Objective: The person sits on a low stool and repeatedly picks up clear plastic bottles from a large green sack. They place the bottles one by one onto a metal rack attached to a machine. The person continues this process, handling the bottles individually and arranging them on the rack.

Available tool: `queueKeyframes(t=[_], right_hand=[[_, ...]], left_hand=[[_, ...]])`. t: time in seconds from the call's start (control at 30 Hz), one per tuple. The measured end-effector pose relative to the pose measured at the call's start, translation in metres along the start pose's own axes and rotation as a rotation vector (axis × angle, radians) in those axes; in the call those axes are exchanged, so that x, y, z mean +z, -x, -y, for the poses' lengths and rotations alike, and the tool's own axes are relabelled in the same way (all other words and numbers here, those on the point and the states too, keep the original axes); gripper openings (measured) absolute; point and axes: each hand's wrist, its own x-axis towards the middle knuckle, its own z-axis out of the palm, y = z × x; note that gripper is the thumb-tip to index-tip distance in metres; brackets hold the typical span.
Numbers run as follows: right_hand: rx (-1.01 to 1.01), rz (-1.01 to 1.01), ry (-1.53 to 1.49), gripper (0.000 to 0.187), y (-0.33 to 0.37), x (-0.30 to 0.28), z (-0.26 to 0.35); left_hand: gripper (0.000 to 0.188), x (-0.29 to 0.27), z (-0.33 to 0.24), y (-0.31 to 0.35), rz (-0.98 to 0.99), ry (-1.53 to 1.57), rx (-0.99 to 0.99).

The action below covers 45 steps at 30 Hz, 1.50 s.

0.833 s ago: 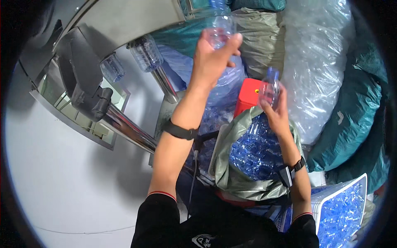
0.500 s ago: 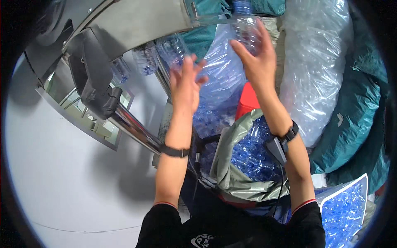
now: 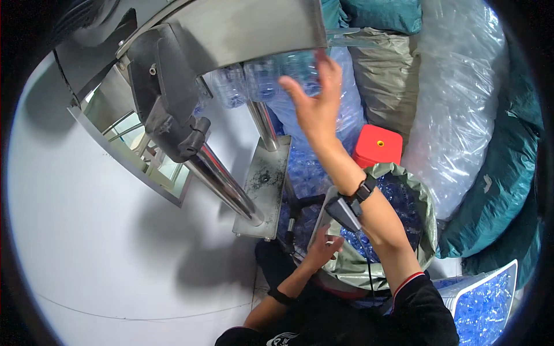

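My right hand (image 3: 316, 106), slightly blurred, reaches up to the metal plate, its thumb and fingers around a clear plastic bottle (image 3: 300, 68). This bottle hangs below the plate's edge, beside two other clear bottles (image 3: 228, 86) in a row. The bottle tops are hidden by the plate. Lower down, my left hand (image 3: 324, 251) is at the near left rim of an olive sack (image 3: 428, 225), fingers apart and nothing visible in them. Many small blue translucent plastic pieces (image 3: 360, 245) lie inside the sack, partly covered by my right forearm.
The broad metal plate (image 3: 259, 29) spans the top, with a black bracket (image 3: 167, 98) and steel posts on its left. A red stool (image 3: 378, 144) stands behind the sack. Large clear and green bags (image 3: 490, 213) line the right, above a white bin (image 3: 511, 271) of blue plastic.
My right hand and its bottle have moved left, next to the hanging row. My left hand has dropped from the bottles to the sack's rim. The whole view has shifted slightly.
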Motion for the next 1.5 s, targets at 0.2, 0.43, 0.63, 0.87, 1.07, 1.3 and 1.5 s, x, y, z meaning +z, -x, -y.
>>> queueKeyframes(t=[0.2, 0.43, 0.63, 0.87, 1.07, 1.3, 1.5], right_hand=[[0.225, 0.695, -0.387, 0.058, 0.006, 0.022, 0.015], [0.043, 0.459, -0.244, 0.051, -0.011, -0.027, 0.005], [0.148, 0.877, -0.372, 0.042, -0.009, 0.052, 0.049], [0.048, 0.773, -0.429, 0.041, 0.008, 0.032, 0.031], [0.436, 0.86, -0.005, 0.047, 0.145, -0.175, -0.074], [0.651, 0.996, 1.178, 0.075, 0.336, -0.429, -0.068], [0.818, 1.202, 1.313, 0.081, 0.371, -0.456, -0.059]], left_hand=[[0.081, 0.002, 0.012, -0.004, 0.027, -0.001, 0.076], [0.074, 0.018, 0.01, -0.038, 0.053, -0.094, 0.247], [0.065, 0.034, 0.009, -0.02, 0.093, -0.062, 0.379], [0.071, 0.009, 0.006, 0.005, 0.05, -0.42, 0.286], [0.053, 0.029, 0.032, -0.029, 0.086, -0.693, 0.356], [0.05, 0.079, 0.076, -0.094, 0.312, -1.113, 0.325], [0.052, 0.094, 0.089, -0.118, 0.688, -1.333, 0.051]])
